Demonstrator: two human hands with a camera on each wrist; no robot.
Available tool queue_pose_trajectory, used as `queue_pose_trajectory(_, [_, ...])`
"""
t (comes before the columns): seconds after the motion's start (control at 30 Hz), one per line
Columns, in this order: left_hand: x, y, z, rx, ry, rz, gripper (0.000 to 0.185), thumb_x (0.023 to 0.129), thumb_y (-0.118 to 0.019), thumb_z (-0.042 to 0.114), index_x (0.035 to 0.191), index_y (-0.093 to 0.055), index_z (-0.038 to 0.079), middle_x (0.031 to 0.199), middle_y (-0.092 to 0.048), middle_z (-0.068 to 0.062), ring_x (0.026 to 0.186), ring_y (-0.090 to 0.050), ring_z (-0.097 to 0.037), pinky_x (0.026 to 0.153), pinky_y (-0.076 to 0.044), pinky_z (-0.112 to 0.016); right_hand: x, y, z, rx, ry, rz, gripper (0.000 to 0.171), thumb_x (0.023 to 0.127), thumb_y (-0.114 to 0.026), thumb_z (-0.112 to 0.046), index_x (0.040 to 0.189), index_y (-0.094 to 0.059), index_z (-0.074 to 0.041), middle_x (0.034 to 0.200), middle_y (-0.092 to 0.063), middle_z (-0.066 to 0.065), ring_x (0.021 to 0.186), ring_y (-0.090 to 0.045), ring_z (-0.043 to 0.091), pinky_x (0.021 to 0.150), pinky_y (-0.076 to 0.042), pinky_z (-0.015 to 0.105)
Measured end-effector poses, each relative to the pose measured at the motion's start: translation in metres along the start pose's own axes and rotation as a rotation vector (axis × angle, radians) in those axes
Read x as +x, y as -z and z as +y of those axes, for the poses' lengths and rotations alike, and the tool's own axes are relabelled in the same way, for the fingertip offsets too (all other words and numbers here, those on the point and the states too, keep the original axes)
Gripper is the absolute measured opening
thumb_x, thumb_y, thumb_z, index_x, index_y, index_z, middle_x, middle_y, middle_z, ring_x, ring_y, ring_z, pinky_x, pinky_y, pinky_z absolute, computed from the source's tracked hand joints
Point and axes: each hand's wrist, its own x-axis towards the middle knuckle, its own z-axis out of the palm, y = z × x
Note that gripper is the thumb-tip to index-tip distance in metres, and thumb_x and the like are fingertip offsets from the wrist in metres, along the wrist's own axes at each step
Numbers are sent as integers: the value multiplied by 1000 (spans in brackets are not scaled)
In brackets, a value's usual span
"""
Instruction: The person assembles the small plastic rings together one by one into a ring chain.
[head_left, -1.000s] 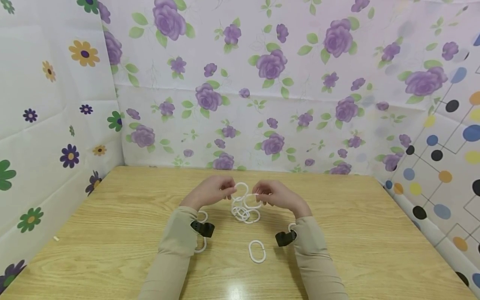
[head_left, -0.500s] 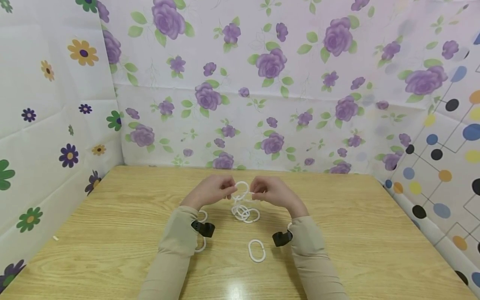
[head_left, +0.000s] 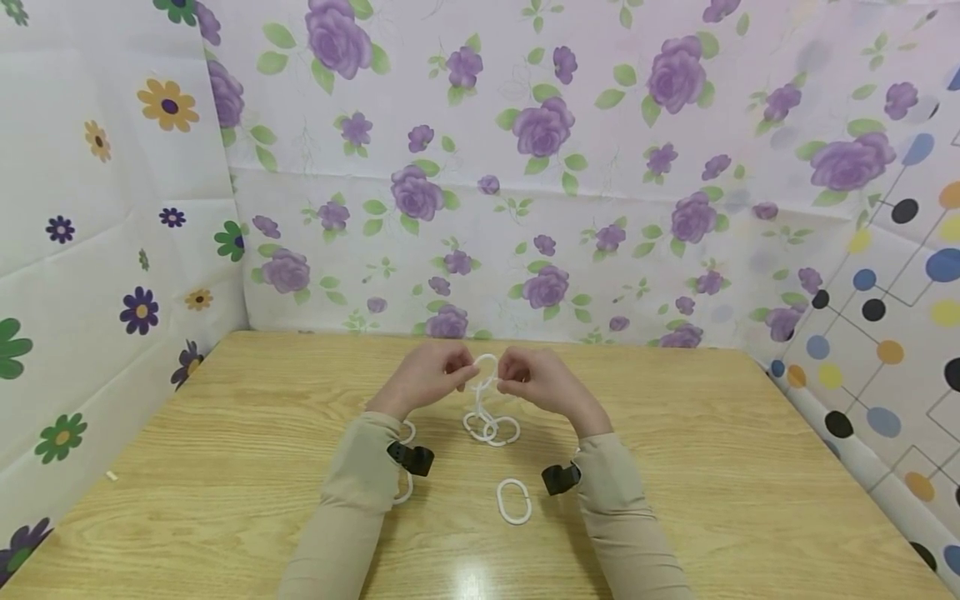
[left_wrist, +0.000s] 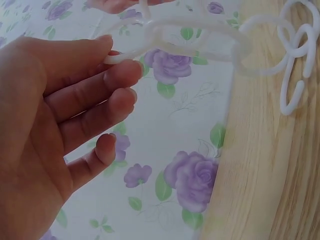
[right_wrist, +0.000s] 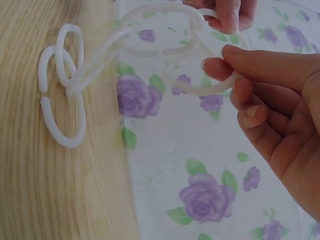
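White oval plastic C-rings, each with a small gap, are linked into a chain. My left hand pinches one ring between thumb and index finger; its other fingers are loosely bent in the left wrist view. Close by, my right hand pinches another ring by its edge. Between the hands these raised rings cross, though how they are joined is unclear. A linked ring hangs below them, slanting down to the lowest rings, which lie on the wooden table.
One loose C-ring lies nearer the front, between my forearms. More white rings show partly behind my left wrist. A small pale scrap is at the table's left edge. Flowered cloth stands behind the table.
My right hand has moved left toward my left hand and changed from a loose touch to a pinch. Both hands are slightly higher, drawing part of the bunched chain up off the table.
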Motion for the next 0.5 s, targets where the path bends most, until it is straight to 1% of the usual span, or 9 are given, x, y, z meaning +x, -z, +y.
queue_pose_trajectory(0.1, [1, -2, 3, 1, -9, -21, 17, 96, -60, 30, 89, -64, 15, 72, -67, -1, 61, -54, -8, 62, -45, -26, 0, 0, -1, 1, 22, 17, 9, 89, -69, -9, 91, -60, -11, 82, -69, 5, 74, -63, 9, 68, -51, 24])
queue_pose_trajectory(0.2, [2, -3, 5, -5, -7, -40, 17, 96, -60, 30, 89, -64, 15, 73, -68, -4, 61, -53, -8, 61, -44, -25, 1, -1, -2, 7, 46, 28, 10, 89, -69, -8, 92, -60, -10, 82, -68, 5, 74, -64, 10, 68, -52, 24])
queue_pose_trajectory(0.23, [2, -3, 5, -7, -8, -42, 17, 96, -60, 30, 88, -64, 15, 73, -68, -4, 60, -53, -8, 61, -44, -25, 1, -1, -1, 6, 46, 29, 10, 89, -69, -8, 92, -59, -10, 82, -68, 5, 74, -64, 10, 67, -52, 24])
queue_pose_trajectory(0.37, [2, -4, 4, -10, -7, -43, 17, 96, -61, 29, 87, -64, 15, 68, -64, 3, 60, -53, -8, 60, -44, -25, 1, -1, 0, 6, 38, 31, 10, 89, -68, -7, 92, -60, -9, 82, -68, 5, 75, -63, 9, 67, -52, 24])
queue_pose_trajectory(0.5, [2, -5, 3, -8, -6, -45, 17, 96, -61, 30, 86, -63, 15, 68, -63, 5, 60, -53, -9, 61, -44, -26, 1, -2, 0, 19, 20, 11, 10, 89, -68, -6, 93, -59, -9, 84, -67, 5, 76, -64, 11, 69, -52, 24])
